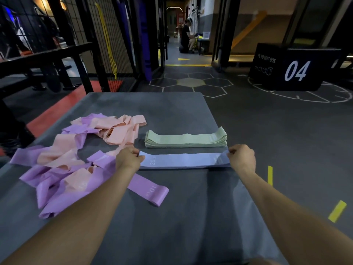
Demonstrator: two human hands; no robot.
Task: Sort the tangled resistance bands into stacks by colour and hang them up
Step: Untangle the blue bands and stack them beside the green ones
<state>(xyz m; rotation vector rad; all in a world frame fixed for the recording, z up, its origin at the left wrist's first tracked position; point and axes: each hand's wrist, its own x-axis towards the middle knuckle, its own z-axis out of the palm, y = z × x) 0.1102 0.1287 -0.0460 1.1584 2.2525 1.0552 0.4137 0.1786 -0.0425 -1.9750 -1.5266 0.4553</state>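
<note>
Both hands are on the blue band point(184, 160) here, stretched flat across the grey table point(172, 108), its long axis running left to right. The left hand point(128, 159) pinches the left end with curled fingers, the right hand point(241, 157) pinches the right end the same way. White print near the left end reads "20", with more characters after it too small to make out; there is faint print at the right end too, unreadable.

Just beyond it, parallel and close, sits the green stack point(186, 139), neatly squared, long axis also left to right, a pale mark on its right end that cannot be read.

To the left sprawls the tangled pile point(76, 153), purple and peach bands looped through each other. One purple band point(150, 190) trails out from under the left forearm, pointing toward the near right, with "10" printed in white near its free end.

Off the table, on the floor to the far right, a black box point(290, 67) carries a big white "04" and the words "PLYO SOFT BOX".
</note>
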